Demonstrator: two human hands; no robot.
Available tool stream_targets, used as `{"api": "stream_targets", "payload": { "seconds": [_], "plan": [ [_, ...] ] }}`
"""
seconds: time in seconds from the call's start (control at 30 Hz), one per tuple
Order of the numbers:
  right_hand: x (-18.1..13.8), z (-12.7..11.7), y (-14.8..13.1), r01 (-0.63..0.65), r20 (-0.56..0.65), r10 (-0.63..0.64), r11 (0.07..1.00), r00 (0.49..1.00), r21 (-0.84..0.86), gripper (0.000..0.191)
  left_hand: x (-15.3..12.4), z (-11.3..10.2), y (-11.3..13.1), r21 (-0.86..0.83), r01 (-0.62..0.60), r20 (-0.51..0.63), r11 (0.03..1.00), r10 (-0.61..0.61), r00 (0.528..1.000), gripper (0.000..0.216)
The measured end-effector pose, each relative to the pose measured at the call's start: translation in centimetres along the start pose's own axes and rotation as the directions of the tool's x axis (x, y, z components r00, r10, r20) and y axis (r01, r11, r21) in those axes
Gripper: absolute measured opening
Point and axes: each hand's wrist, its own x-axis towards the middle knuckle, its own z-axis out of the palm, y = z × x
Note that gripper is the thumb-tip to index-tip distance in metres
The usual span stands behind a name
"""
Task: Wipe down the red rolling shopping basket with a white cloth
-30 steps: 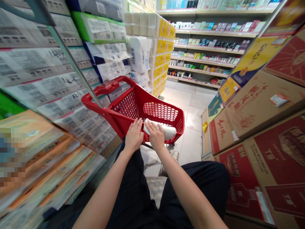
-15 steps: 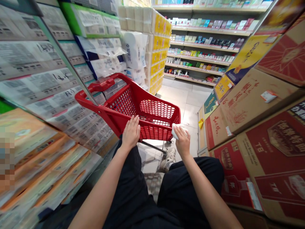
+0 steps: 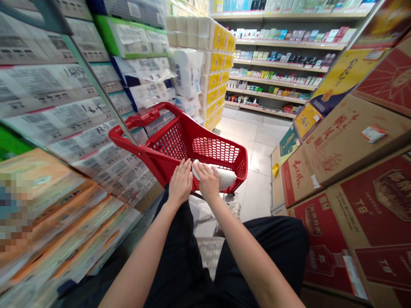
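Observation:
A red plastic shopping cart (image 3: 180,141) stands in the aisle in front of me, its handle raised at the left. My left hand (image 3: 180,183) lies flat, fingers together, on the cart's near wall. My right hand (image 3: 208,182) presses a white cloth (image 3: 224,177) against the near wall's outer face, fingers bent over it. The cloth stretches to the right along the wall, under the rim. My dark trousers and one shoe show below the cart.
Stacked packs of tissue and paper rolls (image 3: 186,70) line the shelves at the left. Red and brown cartons (image 3: 346,171) are piled at the right. A shelf of small boxed goods (image 3: 276,60) crosses the far end. Pale floor tiles (image 3: 257,141) run between.
Half a second ago my right hand held the cloth bunched at the cart's right corner. It has swept back left along the near wall, beside my left hand, with the cloth spread out.

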Motion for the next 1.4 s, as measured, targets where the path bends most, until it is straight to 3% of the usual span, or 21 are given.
{"api": "stream_targets", "payload": {
  "seconds": [0.13, 0.33, 0.47, 0.63, 0.87, 1.0, 1.17, 1.4],
  "plan": [
    [-3.3, -1.5, 3.9, 0.008, -0.057, -0.011, 0.998, 0.998, -0.058, 0.057, 0.0, -0.1, 0.3, -0.009, 0.021, -0.013, 1.0, -0.021, 1.0, 0.051],
    [-8.8, -4.5, 10.7, -0.094, -0.15, 0.073, 0.986, 0.986, -0.139, 0.066, 0.1, 0.0, 0.4, -0.036, 0.031, -0.03, 0.999, -0.032, 0.999, 0.051],
    [-10.7, -5.4, 12.4, -0.183, -0.166, 0.157, 0.971, 0.973, -0.153, 0.068, 0.1, 0.2, 0.2, -0.031, 0.012, -0.041, 0.999, -0.014, 0.999, 0.051],
    [-8.7, -4.3, 8.9, -0.269, -0.171, 0.244, 0.953, 0.954, -0.142, 0.071, 0.1, 0.5, 0.1, -0.038, 0.004, -0.057, 0.999, -0.006, 0.998, 0.051],
    [-0.8, -0.1, 0.6, -0.101, -0.039, 0.1, 0.995, 0.994, -0.012, 0.052, 0.1, 0.4, 0.0, -0.046, 0.006, -0.033, 0.999, -0.007, 0.999, 0.052],
    [0.1, 0.8, -0.3, -0.054, -0.038, 0.054, 0.998, 0.998, 0.019, 0.048, 0.0, 0.2, 0.0, -0.033, 0.002, -0.023, 0.999, -0.003, 1.0, 0.051],
    [-4.0, -0.9, 4.1, 0.031, -0.093, -0.038, 0.997, 0.995, -0.07, 0.06, 0.0, 0.1, 0.2, -0.043, 0.018, -0.045, 0.999, -0.02, 0.999, 0.051],
    [-10.2, -5.2, 12.5, -0.076, -0.141, 0.058, 0.989, 0.988, -0.13, 0.068, 0.0, 0.3, 0.0, -0.06, 0.017, -0.052, 0.998, -0.021, 0.998, 0.051]
  ]
}}
